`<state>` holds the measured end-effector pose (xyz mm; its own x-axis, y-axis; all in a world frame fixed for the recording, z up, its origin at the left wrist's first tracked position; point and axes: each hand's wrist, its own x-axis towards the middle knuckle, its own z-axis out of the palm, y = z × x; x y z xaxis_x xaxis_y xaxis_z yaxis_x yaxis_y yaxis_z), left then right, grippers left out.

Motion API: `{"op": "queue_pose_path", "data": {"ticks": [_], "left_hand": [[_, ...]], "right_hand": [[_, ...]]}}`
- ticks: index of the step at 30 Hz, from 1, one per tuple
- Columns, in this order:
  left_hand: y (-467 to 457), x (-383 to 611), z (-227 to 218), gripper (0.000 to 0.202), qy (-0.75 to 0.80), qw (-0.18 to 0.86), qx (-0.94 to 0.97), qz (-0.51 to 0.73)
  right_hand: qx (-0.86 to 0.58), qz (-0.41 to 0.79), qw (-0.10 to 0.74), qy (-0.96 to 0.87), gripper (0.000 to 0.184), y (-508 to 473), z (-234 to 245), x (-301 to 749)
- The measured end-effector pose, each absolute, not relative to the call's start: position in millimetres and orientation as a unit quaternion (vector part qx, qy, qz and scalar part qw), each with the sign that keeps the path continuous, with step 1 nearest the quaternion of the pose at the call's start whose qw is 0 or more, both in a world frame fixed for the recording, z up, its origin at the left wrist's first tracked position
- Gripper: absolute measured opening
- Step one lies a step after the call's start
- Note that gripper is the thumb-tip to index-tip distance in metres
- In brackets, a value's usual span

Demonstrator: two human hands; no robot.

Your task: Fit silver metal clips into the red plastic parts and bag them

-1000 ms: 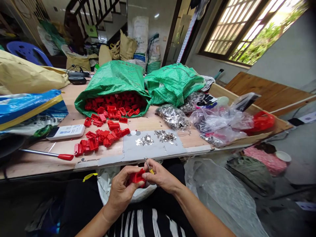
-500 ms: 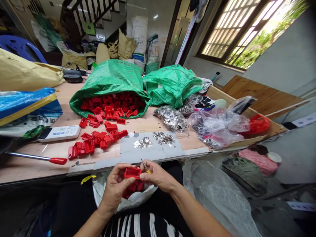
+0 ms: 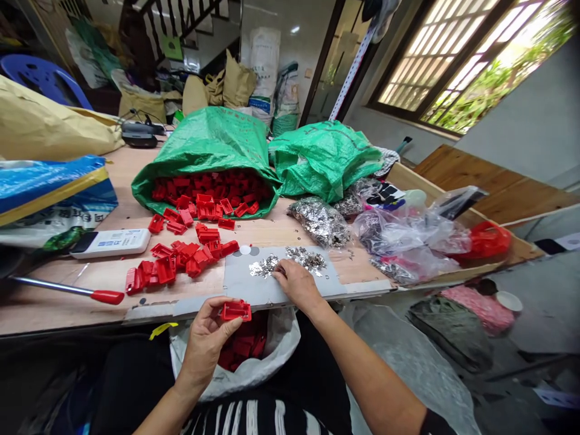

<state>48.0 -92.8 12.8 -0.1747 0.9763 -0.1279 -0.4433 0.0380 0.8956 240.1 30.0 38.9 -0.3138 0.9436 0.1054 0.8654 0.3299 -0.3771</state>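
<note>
My left hand (image 3: 209,335) is closed around the end of a small red plastic housing (image 3: 236,310), its open side facing up and bits of metal showing inside. It is held above a white sack (image 3: 283,344) that contains more red housings (image 3: 244,347). My right hand (image 3: 296,281) reaches onto a grey mat (image 3: 238,284), fingers pinched together at the small silver metal pieces (image 3: 263,266). What those fingertips grip is hidden. A second pile of metal pieces (image 3: 308,258) lies just beyond the hand.
Loose red housings (image 3: 181,258) lie left of the mat, before a green sack (image 3: 212,139) full of them. A bag of metal pieces (image 3: 319,222) and a wooden tray (image 3: 512,257) with plastic bags stand right. A red-handled lever (image 3: 106,296) juts in from the left.
My right hand has left the red housing and moved up to the metal pieces. The slim yellow-handled tool it held is out of sight. My left hand keeps the housing, slightly lowered.
</note>
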Motion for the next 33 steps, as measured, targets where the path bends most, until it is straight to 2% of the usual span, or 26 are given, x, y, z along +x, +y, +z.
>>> {"op": "queue_pose_path", "data": {"ticks": [4,7,12,18,22,33], "left_hand": [[-90,48,15,0.034,0.436,0.571,0.282,0.636],[-87,49,18,0.036,0.424,0.585,0.253,0.643],[-84,52,28,0.044,0.419,0.616,0.200,0.636],[-83,57,36,0.051,0.402,0.633,0.206,0.629],[-84,60,40,0.051,0.400,0.628,0.218,0.631],[-88,62,48,0.043,0.386,0.628,0.228,0.636]], "right_hand": [[-0.553,0.149,0.180,-0.800,0.005,32,38,242],[-0.548,0.177,0.232,-0.784,0.004,33,40,246],[-0.515,0.288,0.313,-0.744,0.007,25,48,250],[-0.437,0.411,0.284,-0.748,0.009,-9,69,238],[-0.382,0.392,0.265,-0.794,0.009,-28,78,228],[-0.361,0.308,0.273,-0.837,0.016,-38,78,225]]}}
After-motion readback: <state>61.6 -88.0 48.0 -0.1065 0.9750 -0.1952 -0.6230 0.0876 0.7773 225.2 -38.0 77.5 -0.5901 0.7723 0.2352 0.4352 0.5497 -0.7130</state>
